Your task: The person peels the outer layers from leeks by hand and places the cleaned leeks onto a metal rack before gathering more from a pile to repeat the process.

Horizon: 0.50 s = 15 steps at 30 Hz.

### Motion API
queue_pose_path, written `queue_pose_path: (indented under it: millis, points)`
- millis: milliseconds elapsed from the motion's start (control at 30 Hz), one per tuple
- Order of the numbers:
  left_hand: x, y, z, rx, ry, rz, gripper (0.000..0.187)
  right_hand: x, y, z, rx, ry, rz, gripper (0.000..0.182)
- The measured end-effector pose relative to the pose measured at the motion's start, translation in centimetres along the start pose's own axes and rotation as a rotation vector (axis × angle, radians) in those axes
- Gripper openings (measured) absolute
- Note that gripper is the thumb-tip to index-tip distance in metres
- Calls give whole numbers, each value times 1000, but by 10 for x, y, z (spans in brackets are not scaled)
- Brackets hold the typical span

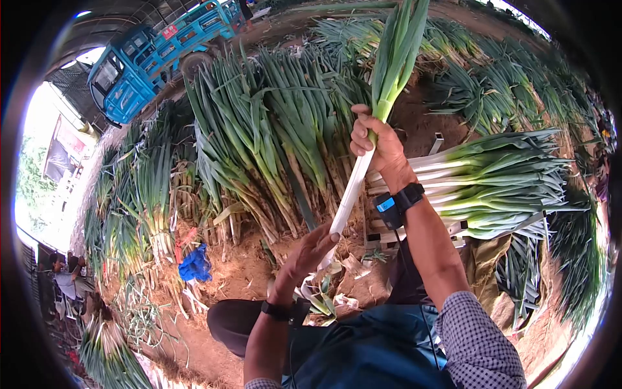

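Long green-and-white leek stalk ran on a steep diagonal between the two hands, its white shank pointing down and to the left toward the person's lap and its green leaves fanning up past the top of the view. The right hand was closed around the stalk near where white turned to green, fingers wrapped and thumb pressed across, so it held the higher, farther end. The left hand sat lower and nearer the body, curled fingers pinching the white shank close to its root end, just above a scatter of pale peeled leek skins on the ground. Both hands lay along the same long axis, left nearest the root, right nearest the leaves. Just right of the right wrist, a stacked pile of cleaned white-shanked leeks lay horizontally on a low wooden frame. Behind the stalk stood bundles of uncleaned green leeks leaning on the reddish-brown dirt floor. A crumpled blue cloth lay on the dirt at left, and a blue cargo tricycle was parked well beyond.
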<state>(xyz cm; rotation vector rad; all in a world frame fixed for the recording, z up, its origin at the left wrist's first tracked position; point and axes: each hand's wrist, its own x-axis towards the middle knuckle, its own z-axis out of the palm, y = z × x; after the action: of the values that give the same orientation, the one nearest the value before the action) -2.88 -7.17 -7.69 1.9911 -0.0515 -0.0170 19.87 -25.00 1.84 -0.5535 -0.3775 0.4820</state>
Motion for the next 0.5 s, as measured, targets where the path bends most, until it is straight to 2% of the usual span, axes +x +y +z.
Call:
queue_pose_path:
  millis: [67, 200, 233, 333, 433, 500]
  points:
    - [-4, 7, -7, -291, -291, -213, 64, 4, -6, -2, 3, 6, -18, 27]
    - [-17, 27, 1, -353, -204, -233, 62, 10, -21, -17, -27, 180, -8, 23]
    - [-20, 21, 5, -264, -132, -186, 60, 12, -23, -24, -70, 216, -26, 19]
    - [-31, 25, -4, -37, -67, -233, 56, 16, -30, -47, -58, 292, -100, 16]
    - [-44, 29, -9, -34, 76, -67, 47, 19, -36, -67, -12, 335, -139, 12]
    - [-57, 36, -16, 125, 77, -46, 40, 18, -39, -73, 5, 339, -198, 11]
